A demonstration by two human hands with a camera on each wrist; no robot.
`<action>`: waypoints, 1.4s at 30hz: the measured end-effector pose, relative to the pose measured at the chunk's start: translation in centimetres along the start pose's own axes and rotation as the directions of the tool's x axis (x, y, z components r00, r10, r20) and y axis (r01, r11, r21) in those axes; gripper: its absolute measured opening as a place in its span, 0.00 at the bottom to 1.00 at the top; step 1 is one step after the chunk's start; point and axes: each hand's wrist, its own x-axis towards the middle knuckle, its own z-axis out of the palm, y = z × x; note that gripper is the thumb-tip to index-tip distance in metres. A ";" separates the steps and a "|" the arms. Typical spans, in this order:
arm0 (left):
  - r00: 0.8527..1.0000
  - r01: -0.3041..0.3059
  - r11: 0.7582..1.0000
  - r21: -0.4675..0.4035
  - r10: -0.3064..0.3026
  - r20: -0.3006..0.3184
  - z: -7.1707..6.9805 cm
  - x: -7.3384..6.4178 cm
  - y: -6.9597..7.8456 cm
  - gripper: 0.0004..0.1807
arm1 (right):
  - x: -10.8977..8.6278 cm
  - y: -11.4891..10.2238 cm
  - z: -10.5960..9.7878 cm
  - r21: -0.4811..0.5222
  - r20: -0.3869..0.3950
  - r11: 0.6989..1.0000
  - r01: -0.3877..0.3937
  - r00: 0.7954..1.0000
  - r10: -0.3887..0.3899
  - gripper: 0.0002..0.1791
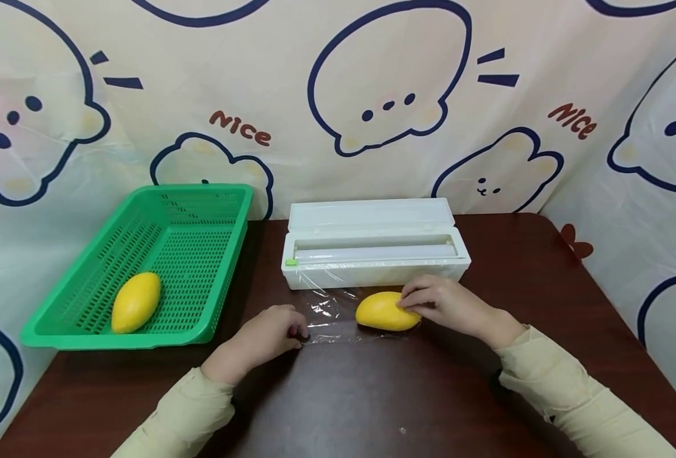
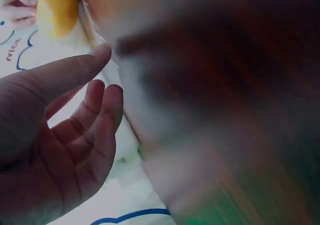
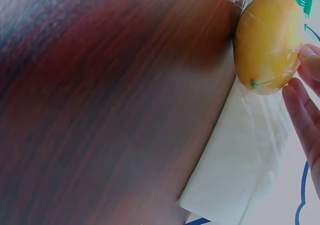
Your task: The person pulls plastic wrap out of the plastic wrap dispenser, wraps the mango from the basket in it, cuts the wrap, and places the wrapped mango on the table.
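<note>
A yellow mango lies on a sheet of clear plastic wrap drawn out in front of a white wrap box. Wrinkled film covers the mango's stem end in the right wrist view. My right hand touches that end, thumb and index finger pinching the film against the fruit; the index fingertip is mostly hidden. At the sheet's left edge, my left hand pinches the film between thumb and curled fingers. In the left wrist view the left hand shows its thumb beside the film's edge.
On the left stands a green plastic basket with a second mango inside. The wrap box's lid is raised, and a film roll lies in it. A printed curtain hangs behind the dark wooden table.
</note>
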 end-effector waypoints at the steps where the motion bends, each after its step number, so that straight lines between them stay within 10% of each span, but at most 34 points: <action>1: 1.000 -0.002 1.000 -0.001 0.002 -0.004 0.1 0.0 -0.2 0.11 | 0.0 0.0 0.0 0.002 -0.001 1.000 -0.002 1.000 0.002 0.15; 16: 0.998 -0.006 1.000 0.020 0.005 0.061 0.2 0.6 -0.5 0.11 | 0.0 0.1 -0.2 0.009 0.007 1.000 -0.015 1.000 0.015 0.15; 31: 0.992 -0.078 0.996 0.044 0.082 -0.091 -0.4 0.5 1.0 0.14 | 0.0 -0.2 -0.2 0.022 0.018 0.999 -0.041 0.999 0.041 0.15; 36: 0.977 -0.135 0.989 0.069 0.144 -0.157 -0.8 0.7 2.4 0.13 | 0.1 -0.2 -0.2 0.024 0.033 0.999 -0.045 0.998 0.044 0.14; 42: 0.920 -0.224 0.953 0.204 0.275 -0.277 -1.2 1.9 3.5 0.15 | 0.2 -0.1 -0.1 0.018 0.046 0.999 -0.041 0.998 0.040 0.14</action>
